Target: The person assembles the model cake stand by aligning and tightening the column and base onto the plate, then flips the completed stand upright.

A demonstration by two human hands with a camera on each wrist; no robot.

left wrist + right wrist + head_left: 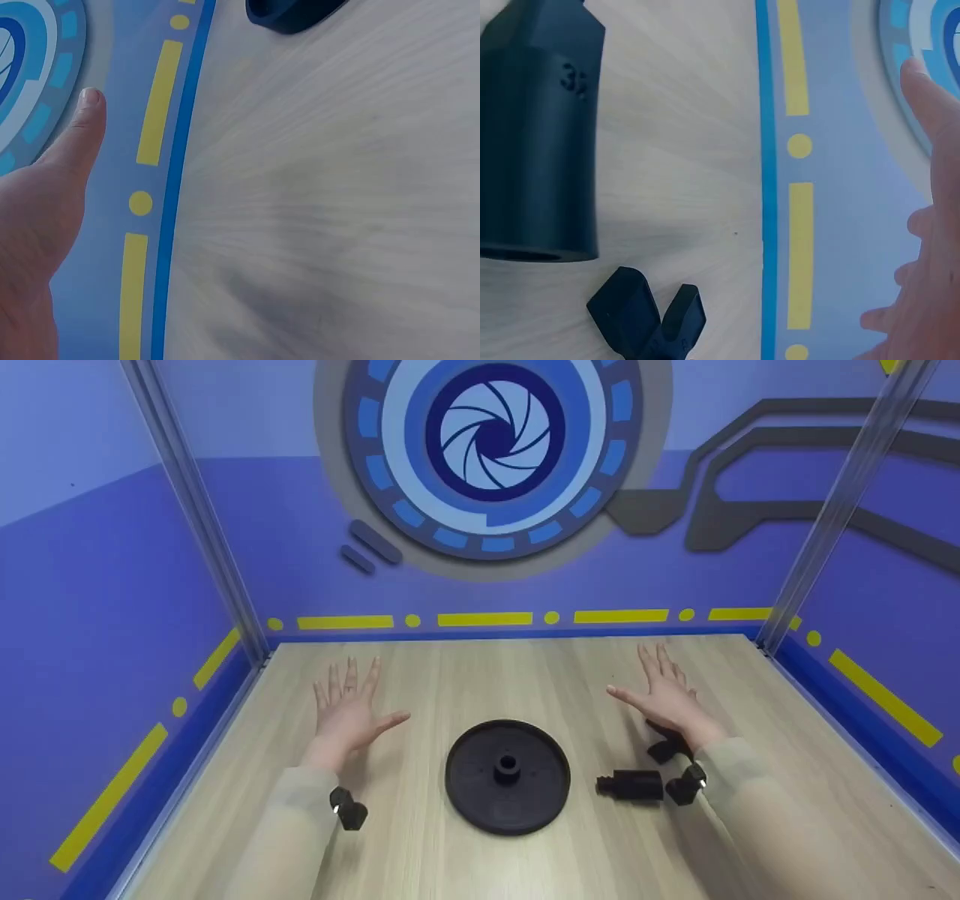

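Note:
A round black disc [480, 802] with a raised rim and a hollow central hub lies flat on the table between the hands. My left hand [349, 716], fingers spread, hovers to the left of the disc and holds nothing. On the other side my right hand [667, 701] is likewise spread and holds nothing. Below it a black cylinder [636, 785] with a narrower notched end lies on its side; markings show on it in the right wrist view. A black forked piece [641, 319] is partly hidden under the right hand and wrist in the head view.
The wooden table [420, 682] is enclosed by blue-purple panels [300, 532] with yellow dashes. Metal posts [202, 510] stand at both back corners. A small black wrist camera [349, 810] hangs at the left sleeve, another wrist camera [686, 785] at the right.

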